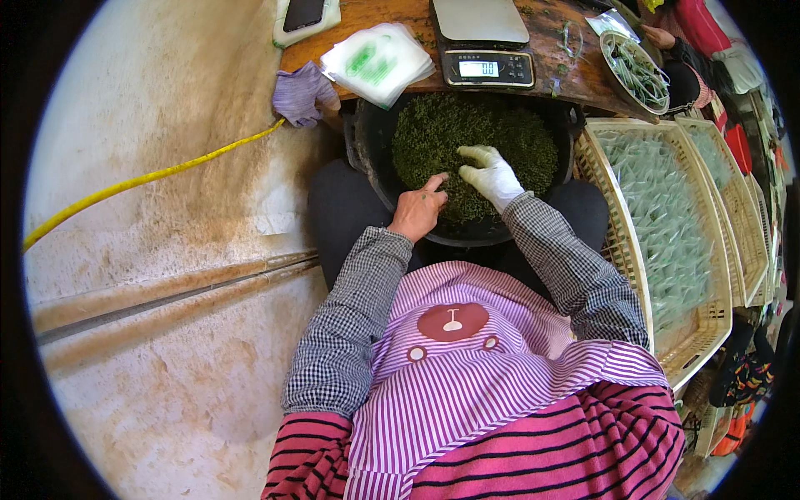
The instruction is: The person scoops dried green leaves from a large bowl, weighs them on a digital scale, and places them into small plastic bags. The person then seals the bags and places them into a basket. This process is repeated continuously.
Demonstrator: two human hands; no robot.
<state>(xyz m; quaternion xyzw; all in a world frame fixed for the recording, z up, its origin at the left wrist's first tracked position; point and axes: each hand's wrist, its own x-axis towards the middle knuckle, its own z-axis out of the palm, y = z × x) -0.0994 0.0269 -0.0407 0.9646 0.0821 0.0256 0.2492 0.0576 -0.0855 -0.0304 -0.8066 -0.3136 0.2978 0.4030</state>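
A round black tub [377, 164] between my knees holds a heap of small green peppercorn-like berries [431, 131]. My left hand [417, 209] is bare, with a green fleck on its back. It is over the near left part of the heap, index finger and thumb apart, the other fingers partly hidden. On my right hand [489, 177] is a white glove. Its thumb and fingers are spread on the heap near the middle, and nothing shows between them. Whether the fingertips are pressed into the berries cannot be told.
On the wooden table [556, 37] are a digital scale [487, 67], a stack of plastic bags [378, 62] and a phone [303, 14]. A purple glove [303, 94] hangs at its edge. Right stand crates [719, 325] of filled bags and a bowl [656, 109] of ties. Another person's hand [659, 37] shows.
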